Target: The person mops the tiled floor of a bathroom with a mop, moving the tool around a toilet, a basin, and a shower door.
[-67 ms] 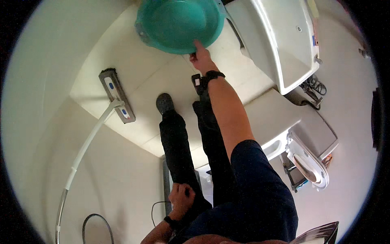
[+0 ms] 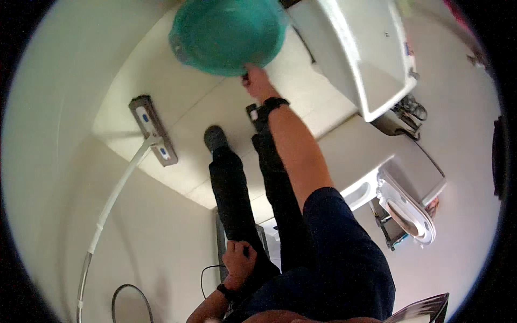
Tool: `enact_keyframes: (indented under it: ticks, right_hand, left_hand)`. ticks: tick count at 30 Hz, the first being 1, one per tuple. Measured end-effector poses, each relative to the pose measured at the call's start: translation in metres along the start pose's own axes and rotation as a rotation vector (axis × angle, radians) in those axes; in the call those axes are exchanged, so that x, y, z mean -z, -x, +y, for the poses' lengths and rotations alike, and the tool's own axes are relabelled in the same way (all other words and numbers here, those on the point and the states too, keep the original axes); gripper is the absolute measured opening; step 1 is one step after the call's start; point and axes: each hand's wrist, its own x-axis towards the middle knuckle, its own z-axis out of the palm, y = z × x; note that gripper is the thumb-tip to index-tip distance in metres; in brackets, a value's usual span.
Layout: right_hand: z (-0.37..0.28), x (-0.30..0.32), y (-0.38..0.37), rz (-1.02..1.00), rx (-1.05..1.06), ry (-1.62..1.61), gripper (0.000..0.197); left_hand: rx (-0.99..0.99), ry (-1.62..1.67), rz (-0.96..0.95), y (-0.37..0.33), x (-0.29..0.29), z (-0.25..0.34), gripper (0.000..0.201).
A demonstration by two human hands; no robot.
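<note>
A green plastic basin [image 2: 229, 37] sits on the light tiled floor at the far middle. My right hand [image 2: 257, 83] reaches forward to its near rim, closed on the edge with a fingertip showing over the inside; motion blurs it slightly. A black band circles that wrist, and a small black object with a pale patch [image 2: 254, 113] shows beside it. My left hand [image 2: 239, 261] is curled closed against my black trouser leg [image 2: 231, 180], near the knee. Whether anything is inside those fingers is hidden. The left wrist also wears a black band.
A flat mop [image 2: 153, 130] with a white pole leans at the left. On the right stands a large white sink [image 2: 371, 59], with dark hoses [image 2: 412, 110] by its corner. Nearer, a white fixture with a raised oval part [image 2: 406, 210] stands by the wall. My dark shoe [image 2: 216, 139] is on the tiles.
The whole view has shifted slightly, so the basin, the sink and my right hand appear a little further left. Less of my right finger shows inside the basin. My left hand stays put.
</note>
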Motion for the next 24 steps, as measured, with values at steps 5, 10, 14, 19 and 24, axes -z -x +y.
enact_keyframes:
  ticks: [5, 10, 14, 19, 24]
  right_hand:
    - [0.037, 0.034, 0.080, -0.209, 0.389, 0.511, 0.027]
    - [0.019, 0.034, 0.250, -0.191, 0.060, -0.287, 0.039]
    - [0.010, 0.096, 0.332, -0.192, 0.085, -0.294, 0.038]
    - [-0.011, 0.139, 0.366, -0.046, 0.167, -0.281, 0.031]
    - [-0.034, 0.166, 0.311, 0.074, 0.281, -0.606, 0.019]
  left_hand:
    - [-0.028, -0.062, 0.010, 0.000, 0.002, -0.001, 0.017]
    - [-0.037, -0.184, -0.009, 0.006, 0.010, -0.009, 0.018]
    - [-0.060, -0.227, -0.060, 0.003, 0.009, -0.012, 0.019]
    - [-0.086, -0.164, -0.177, -0.004, 0.021, -0.030, 0.018]
    - [0.000, -0.121, -0.243, 0.003, 0.037, -0.039, 0.020]
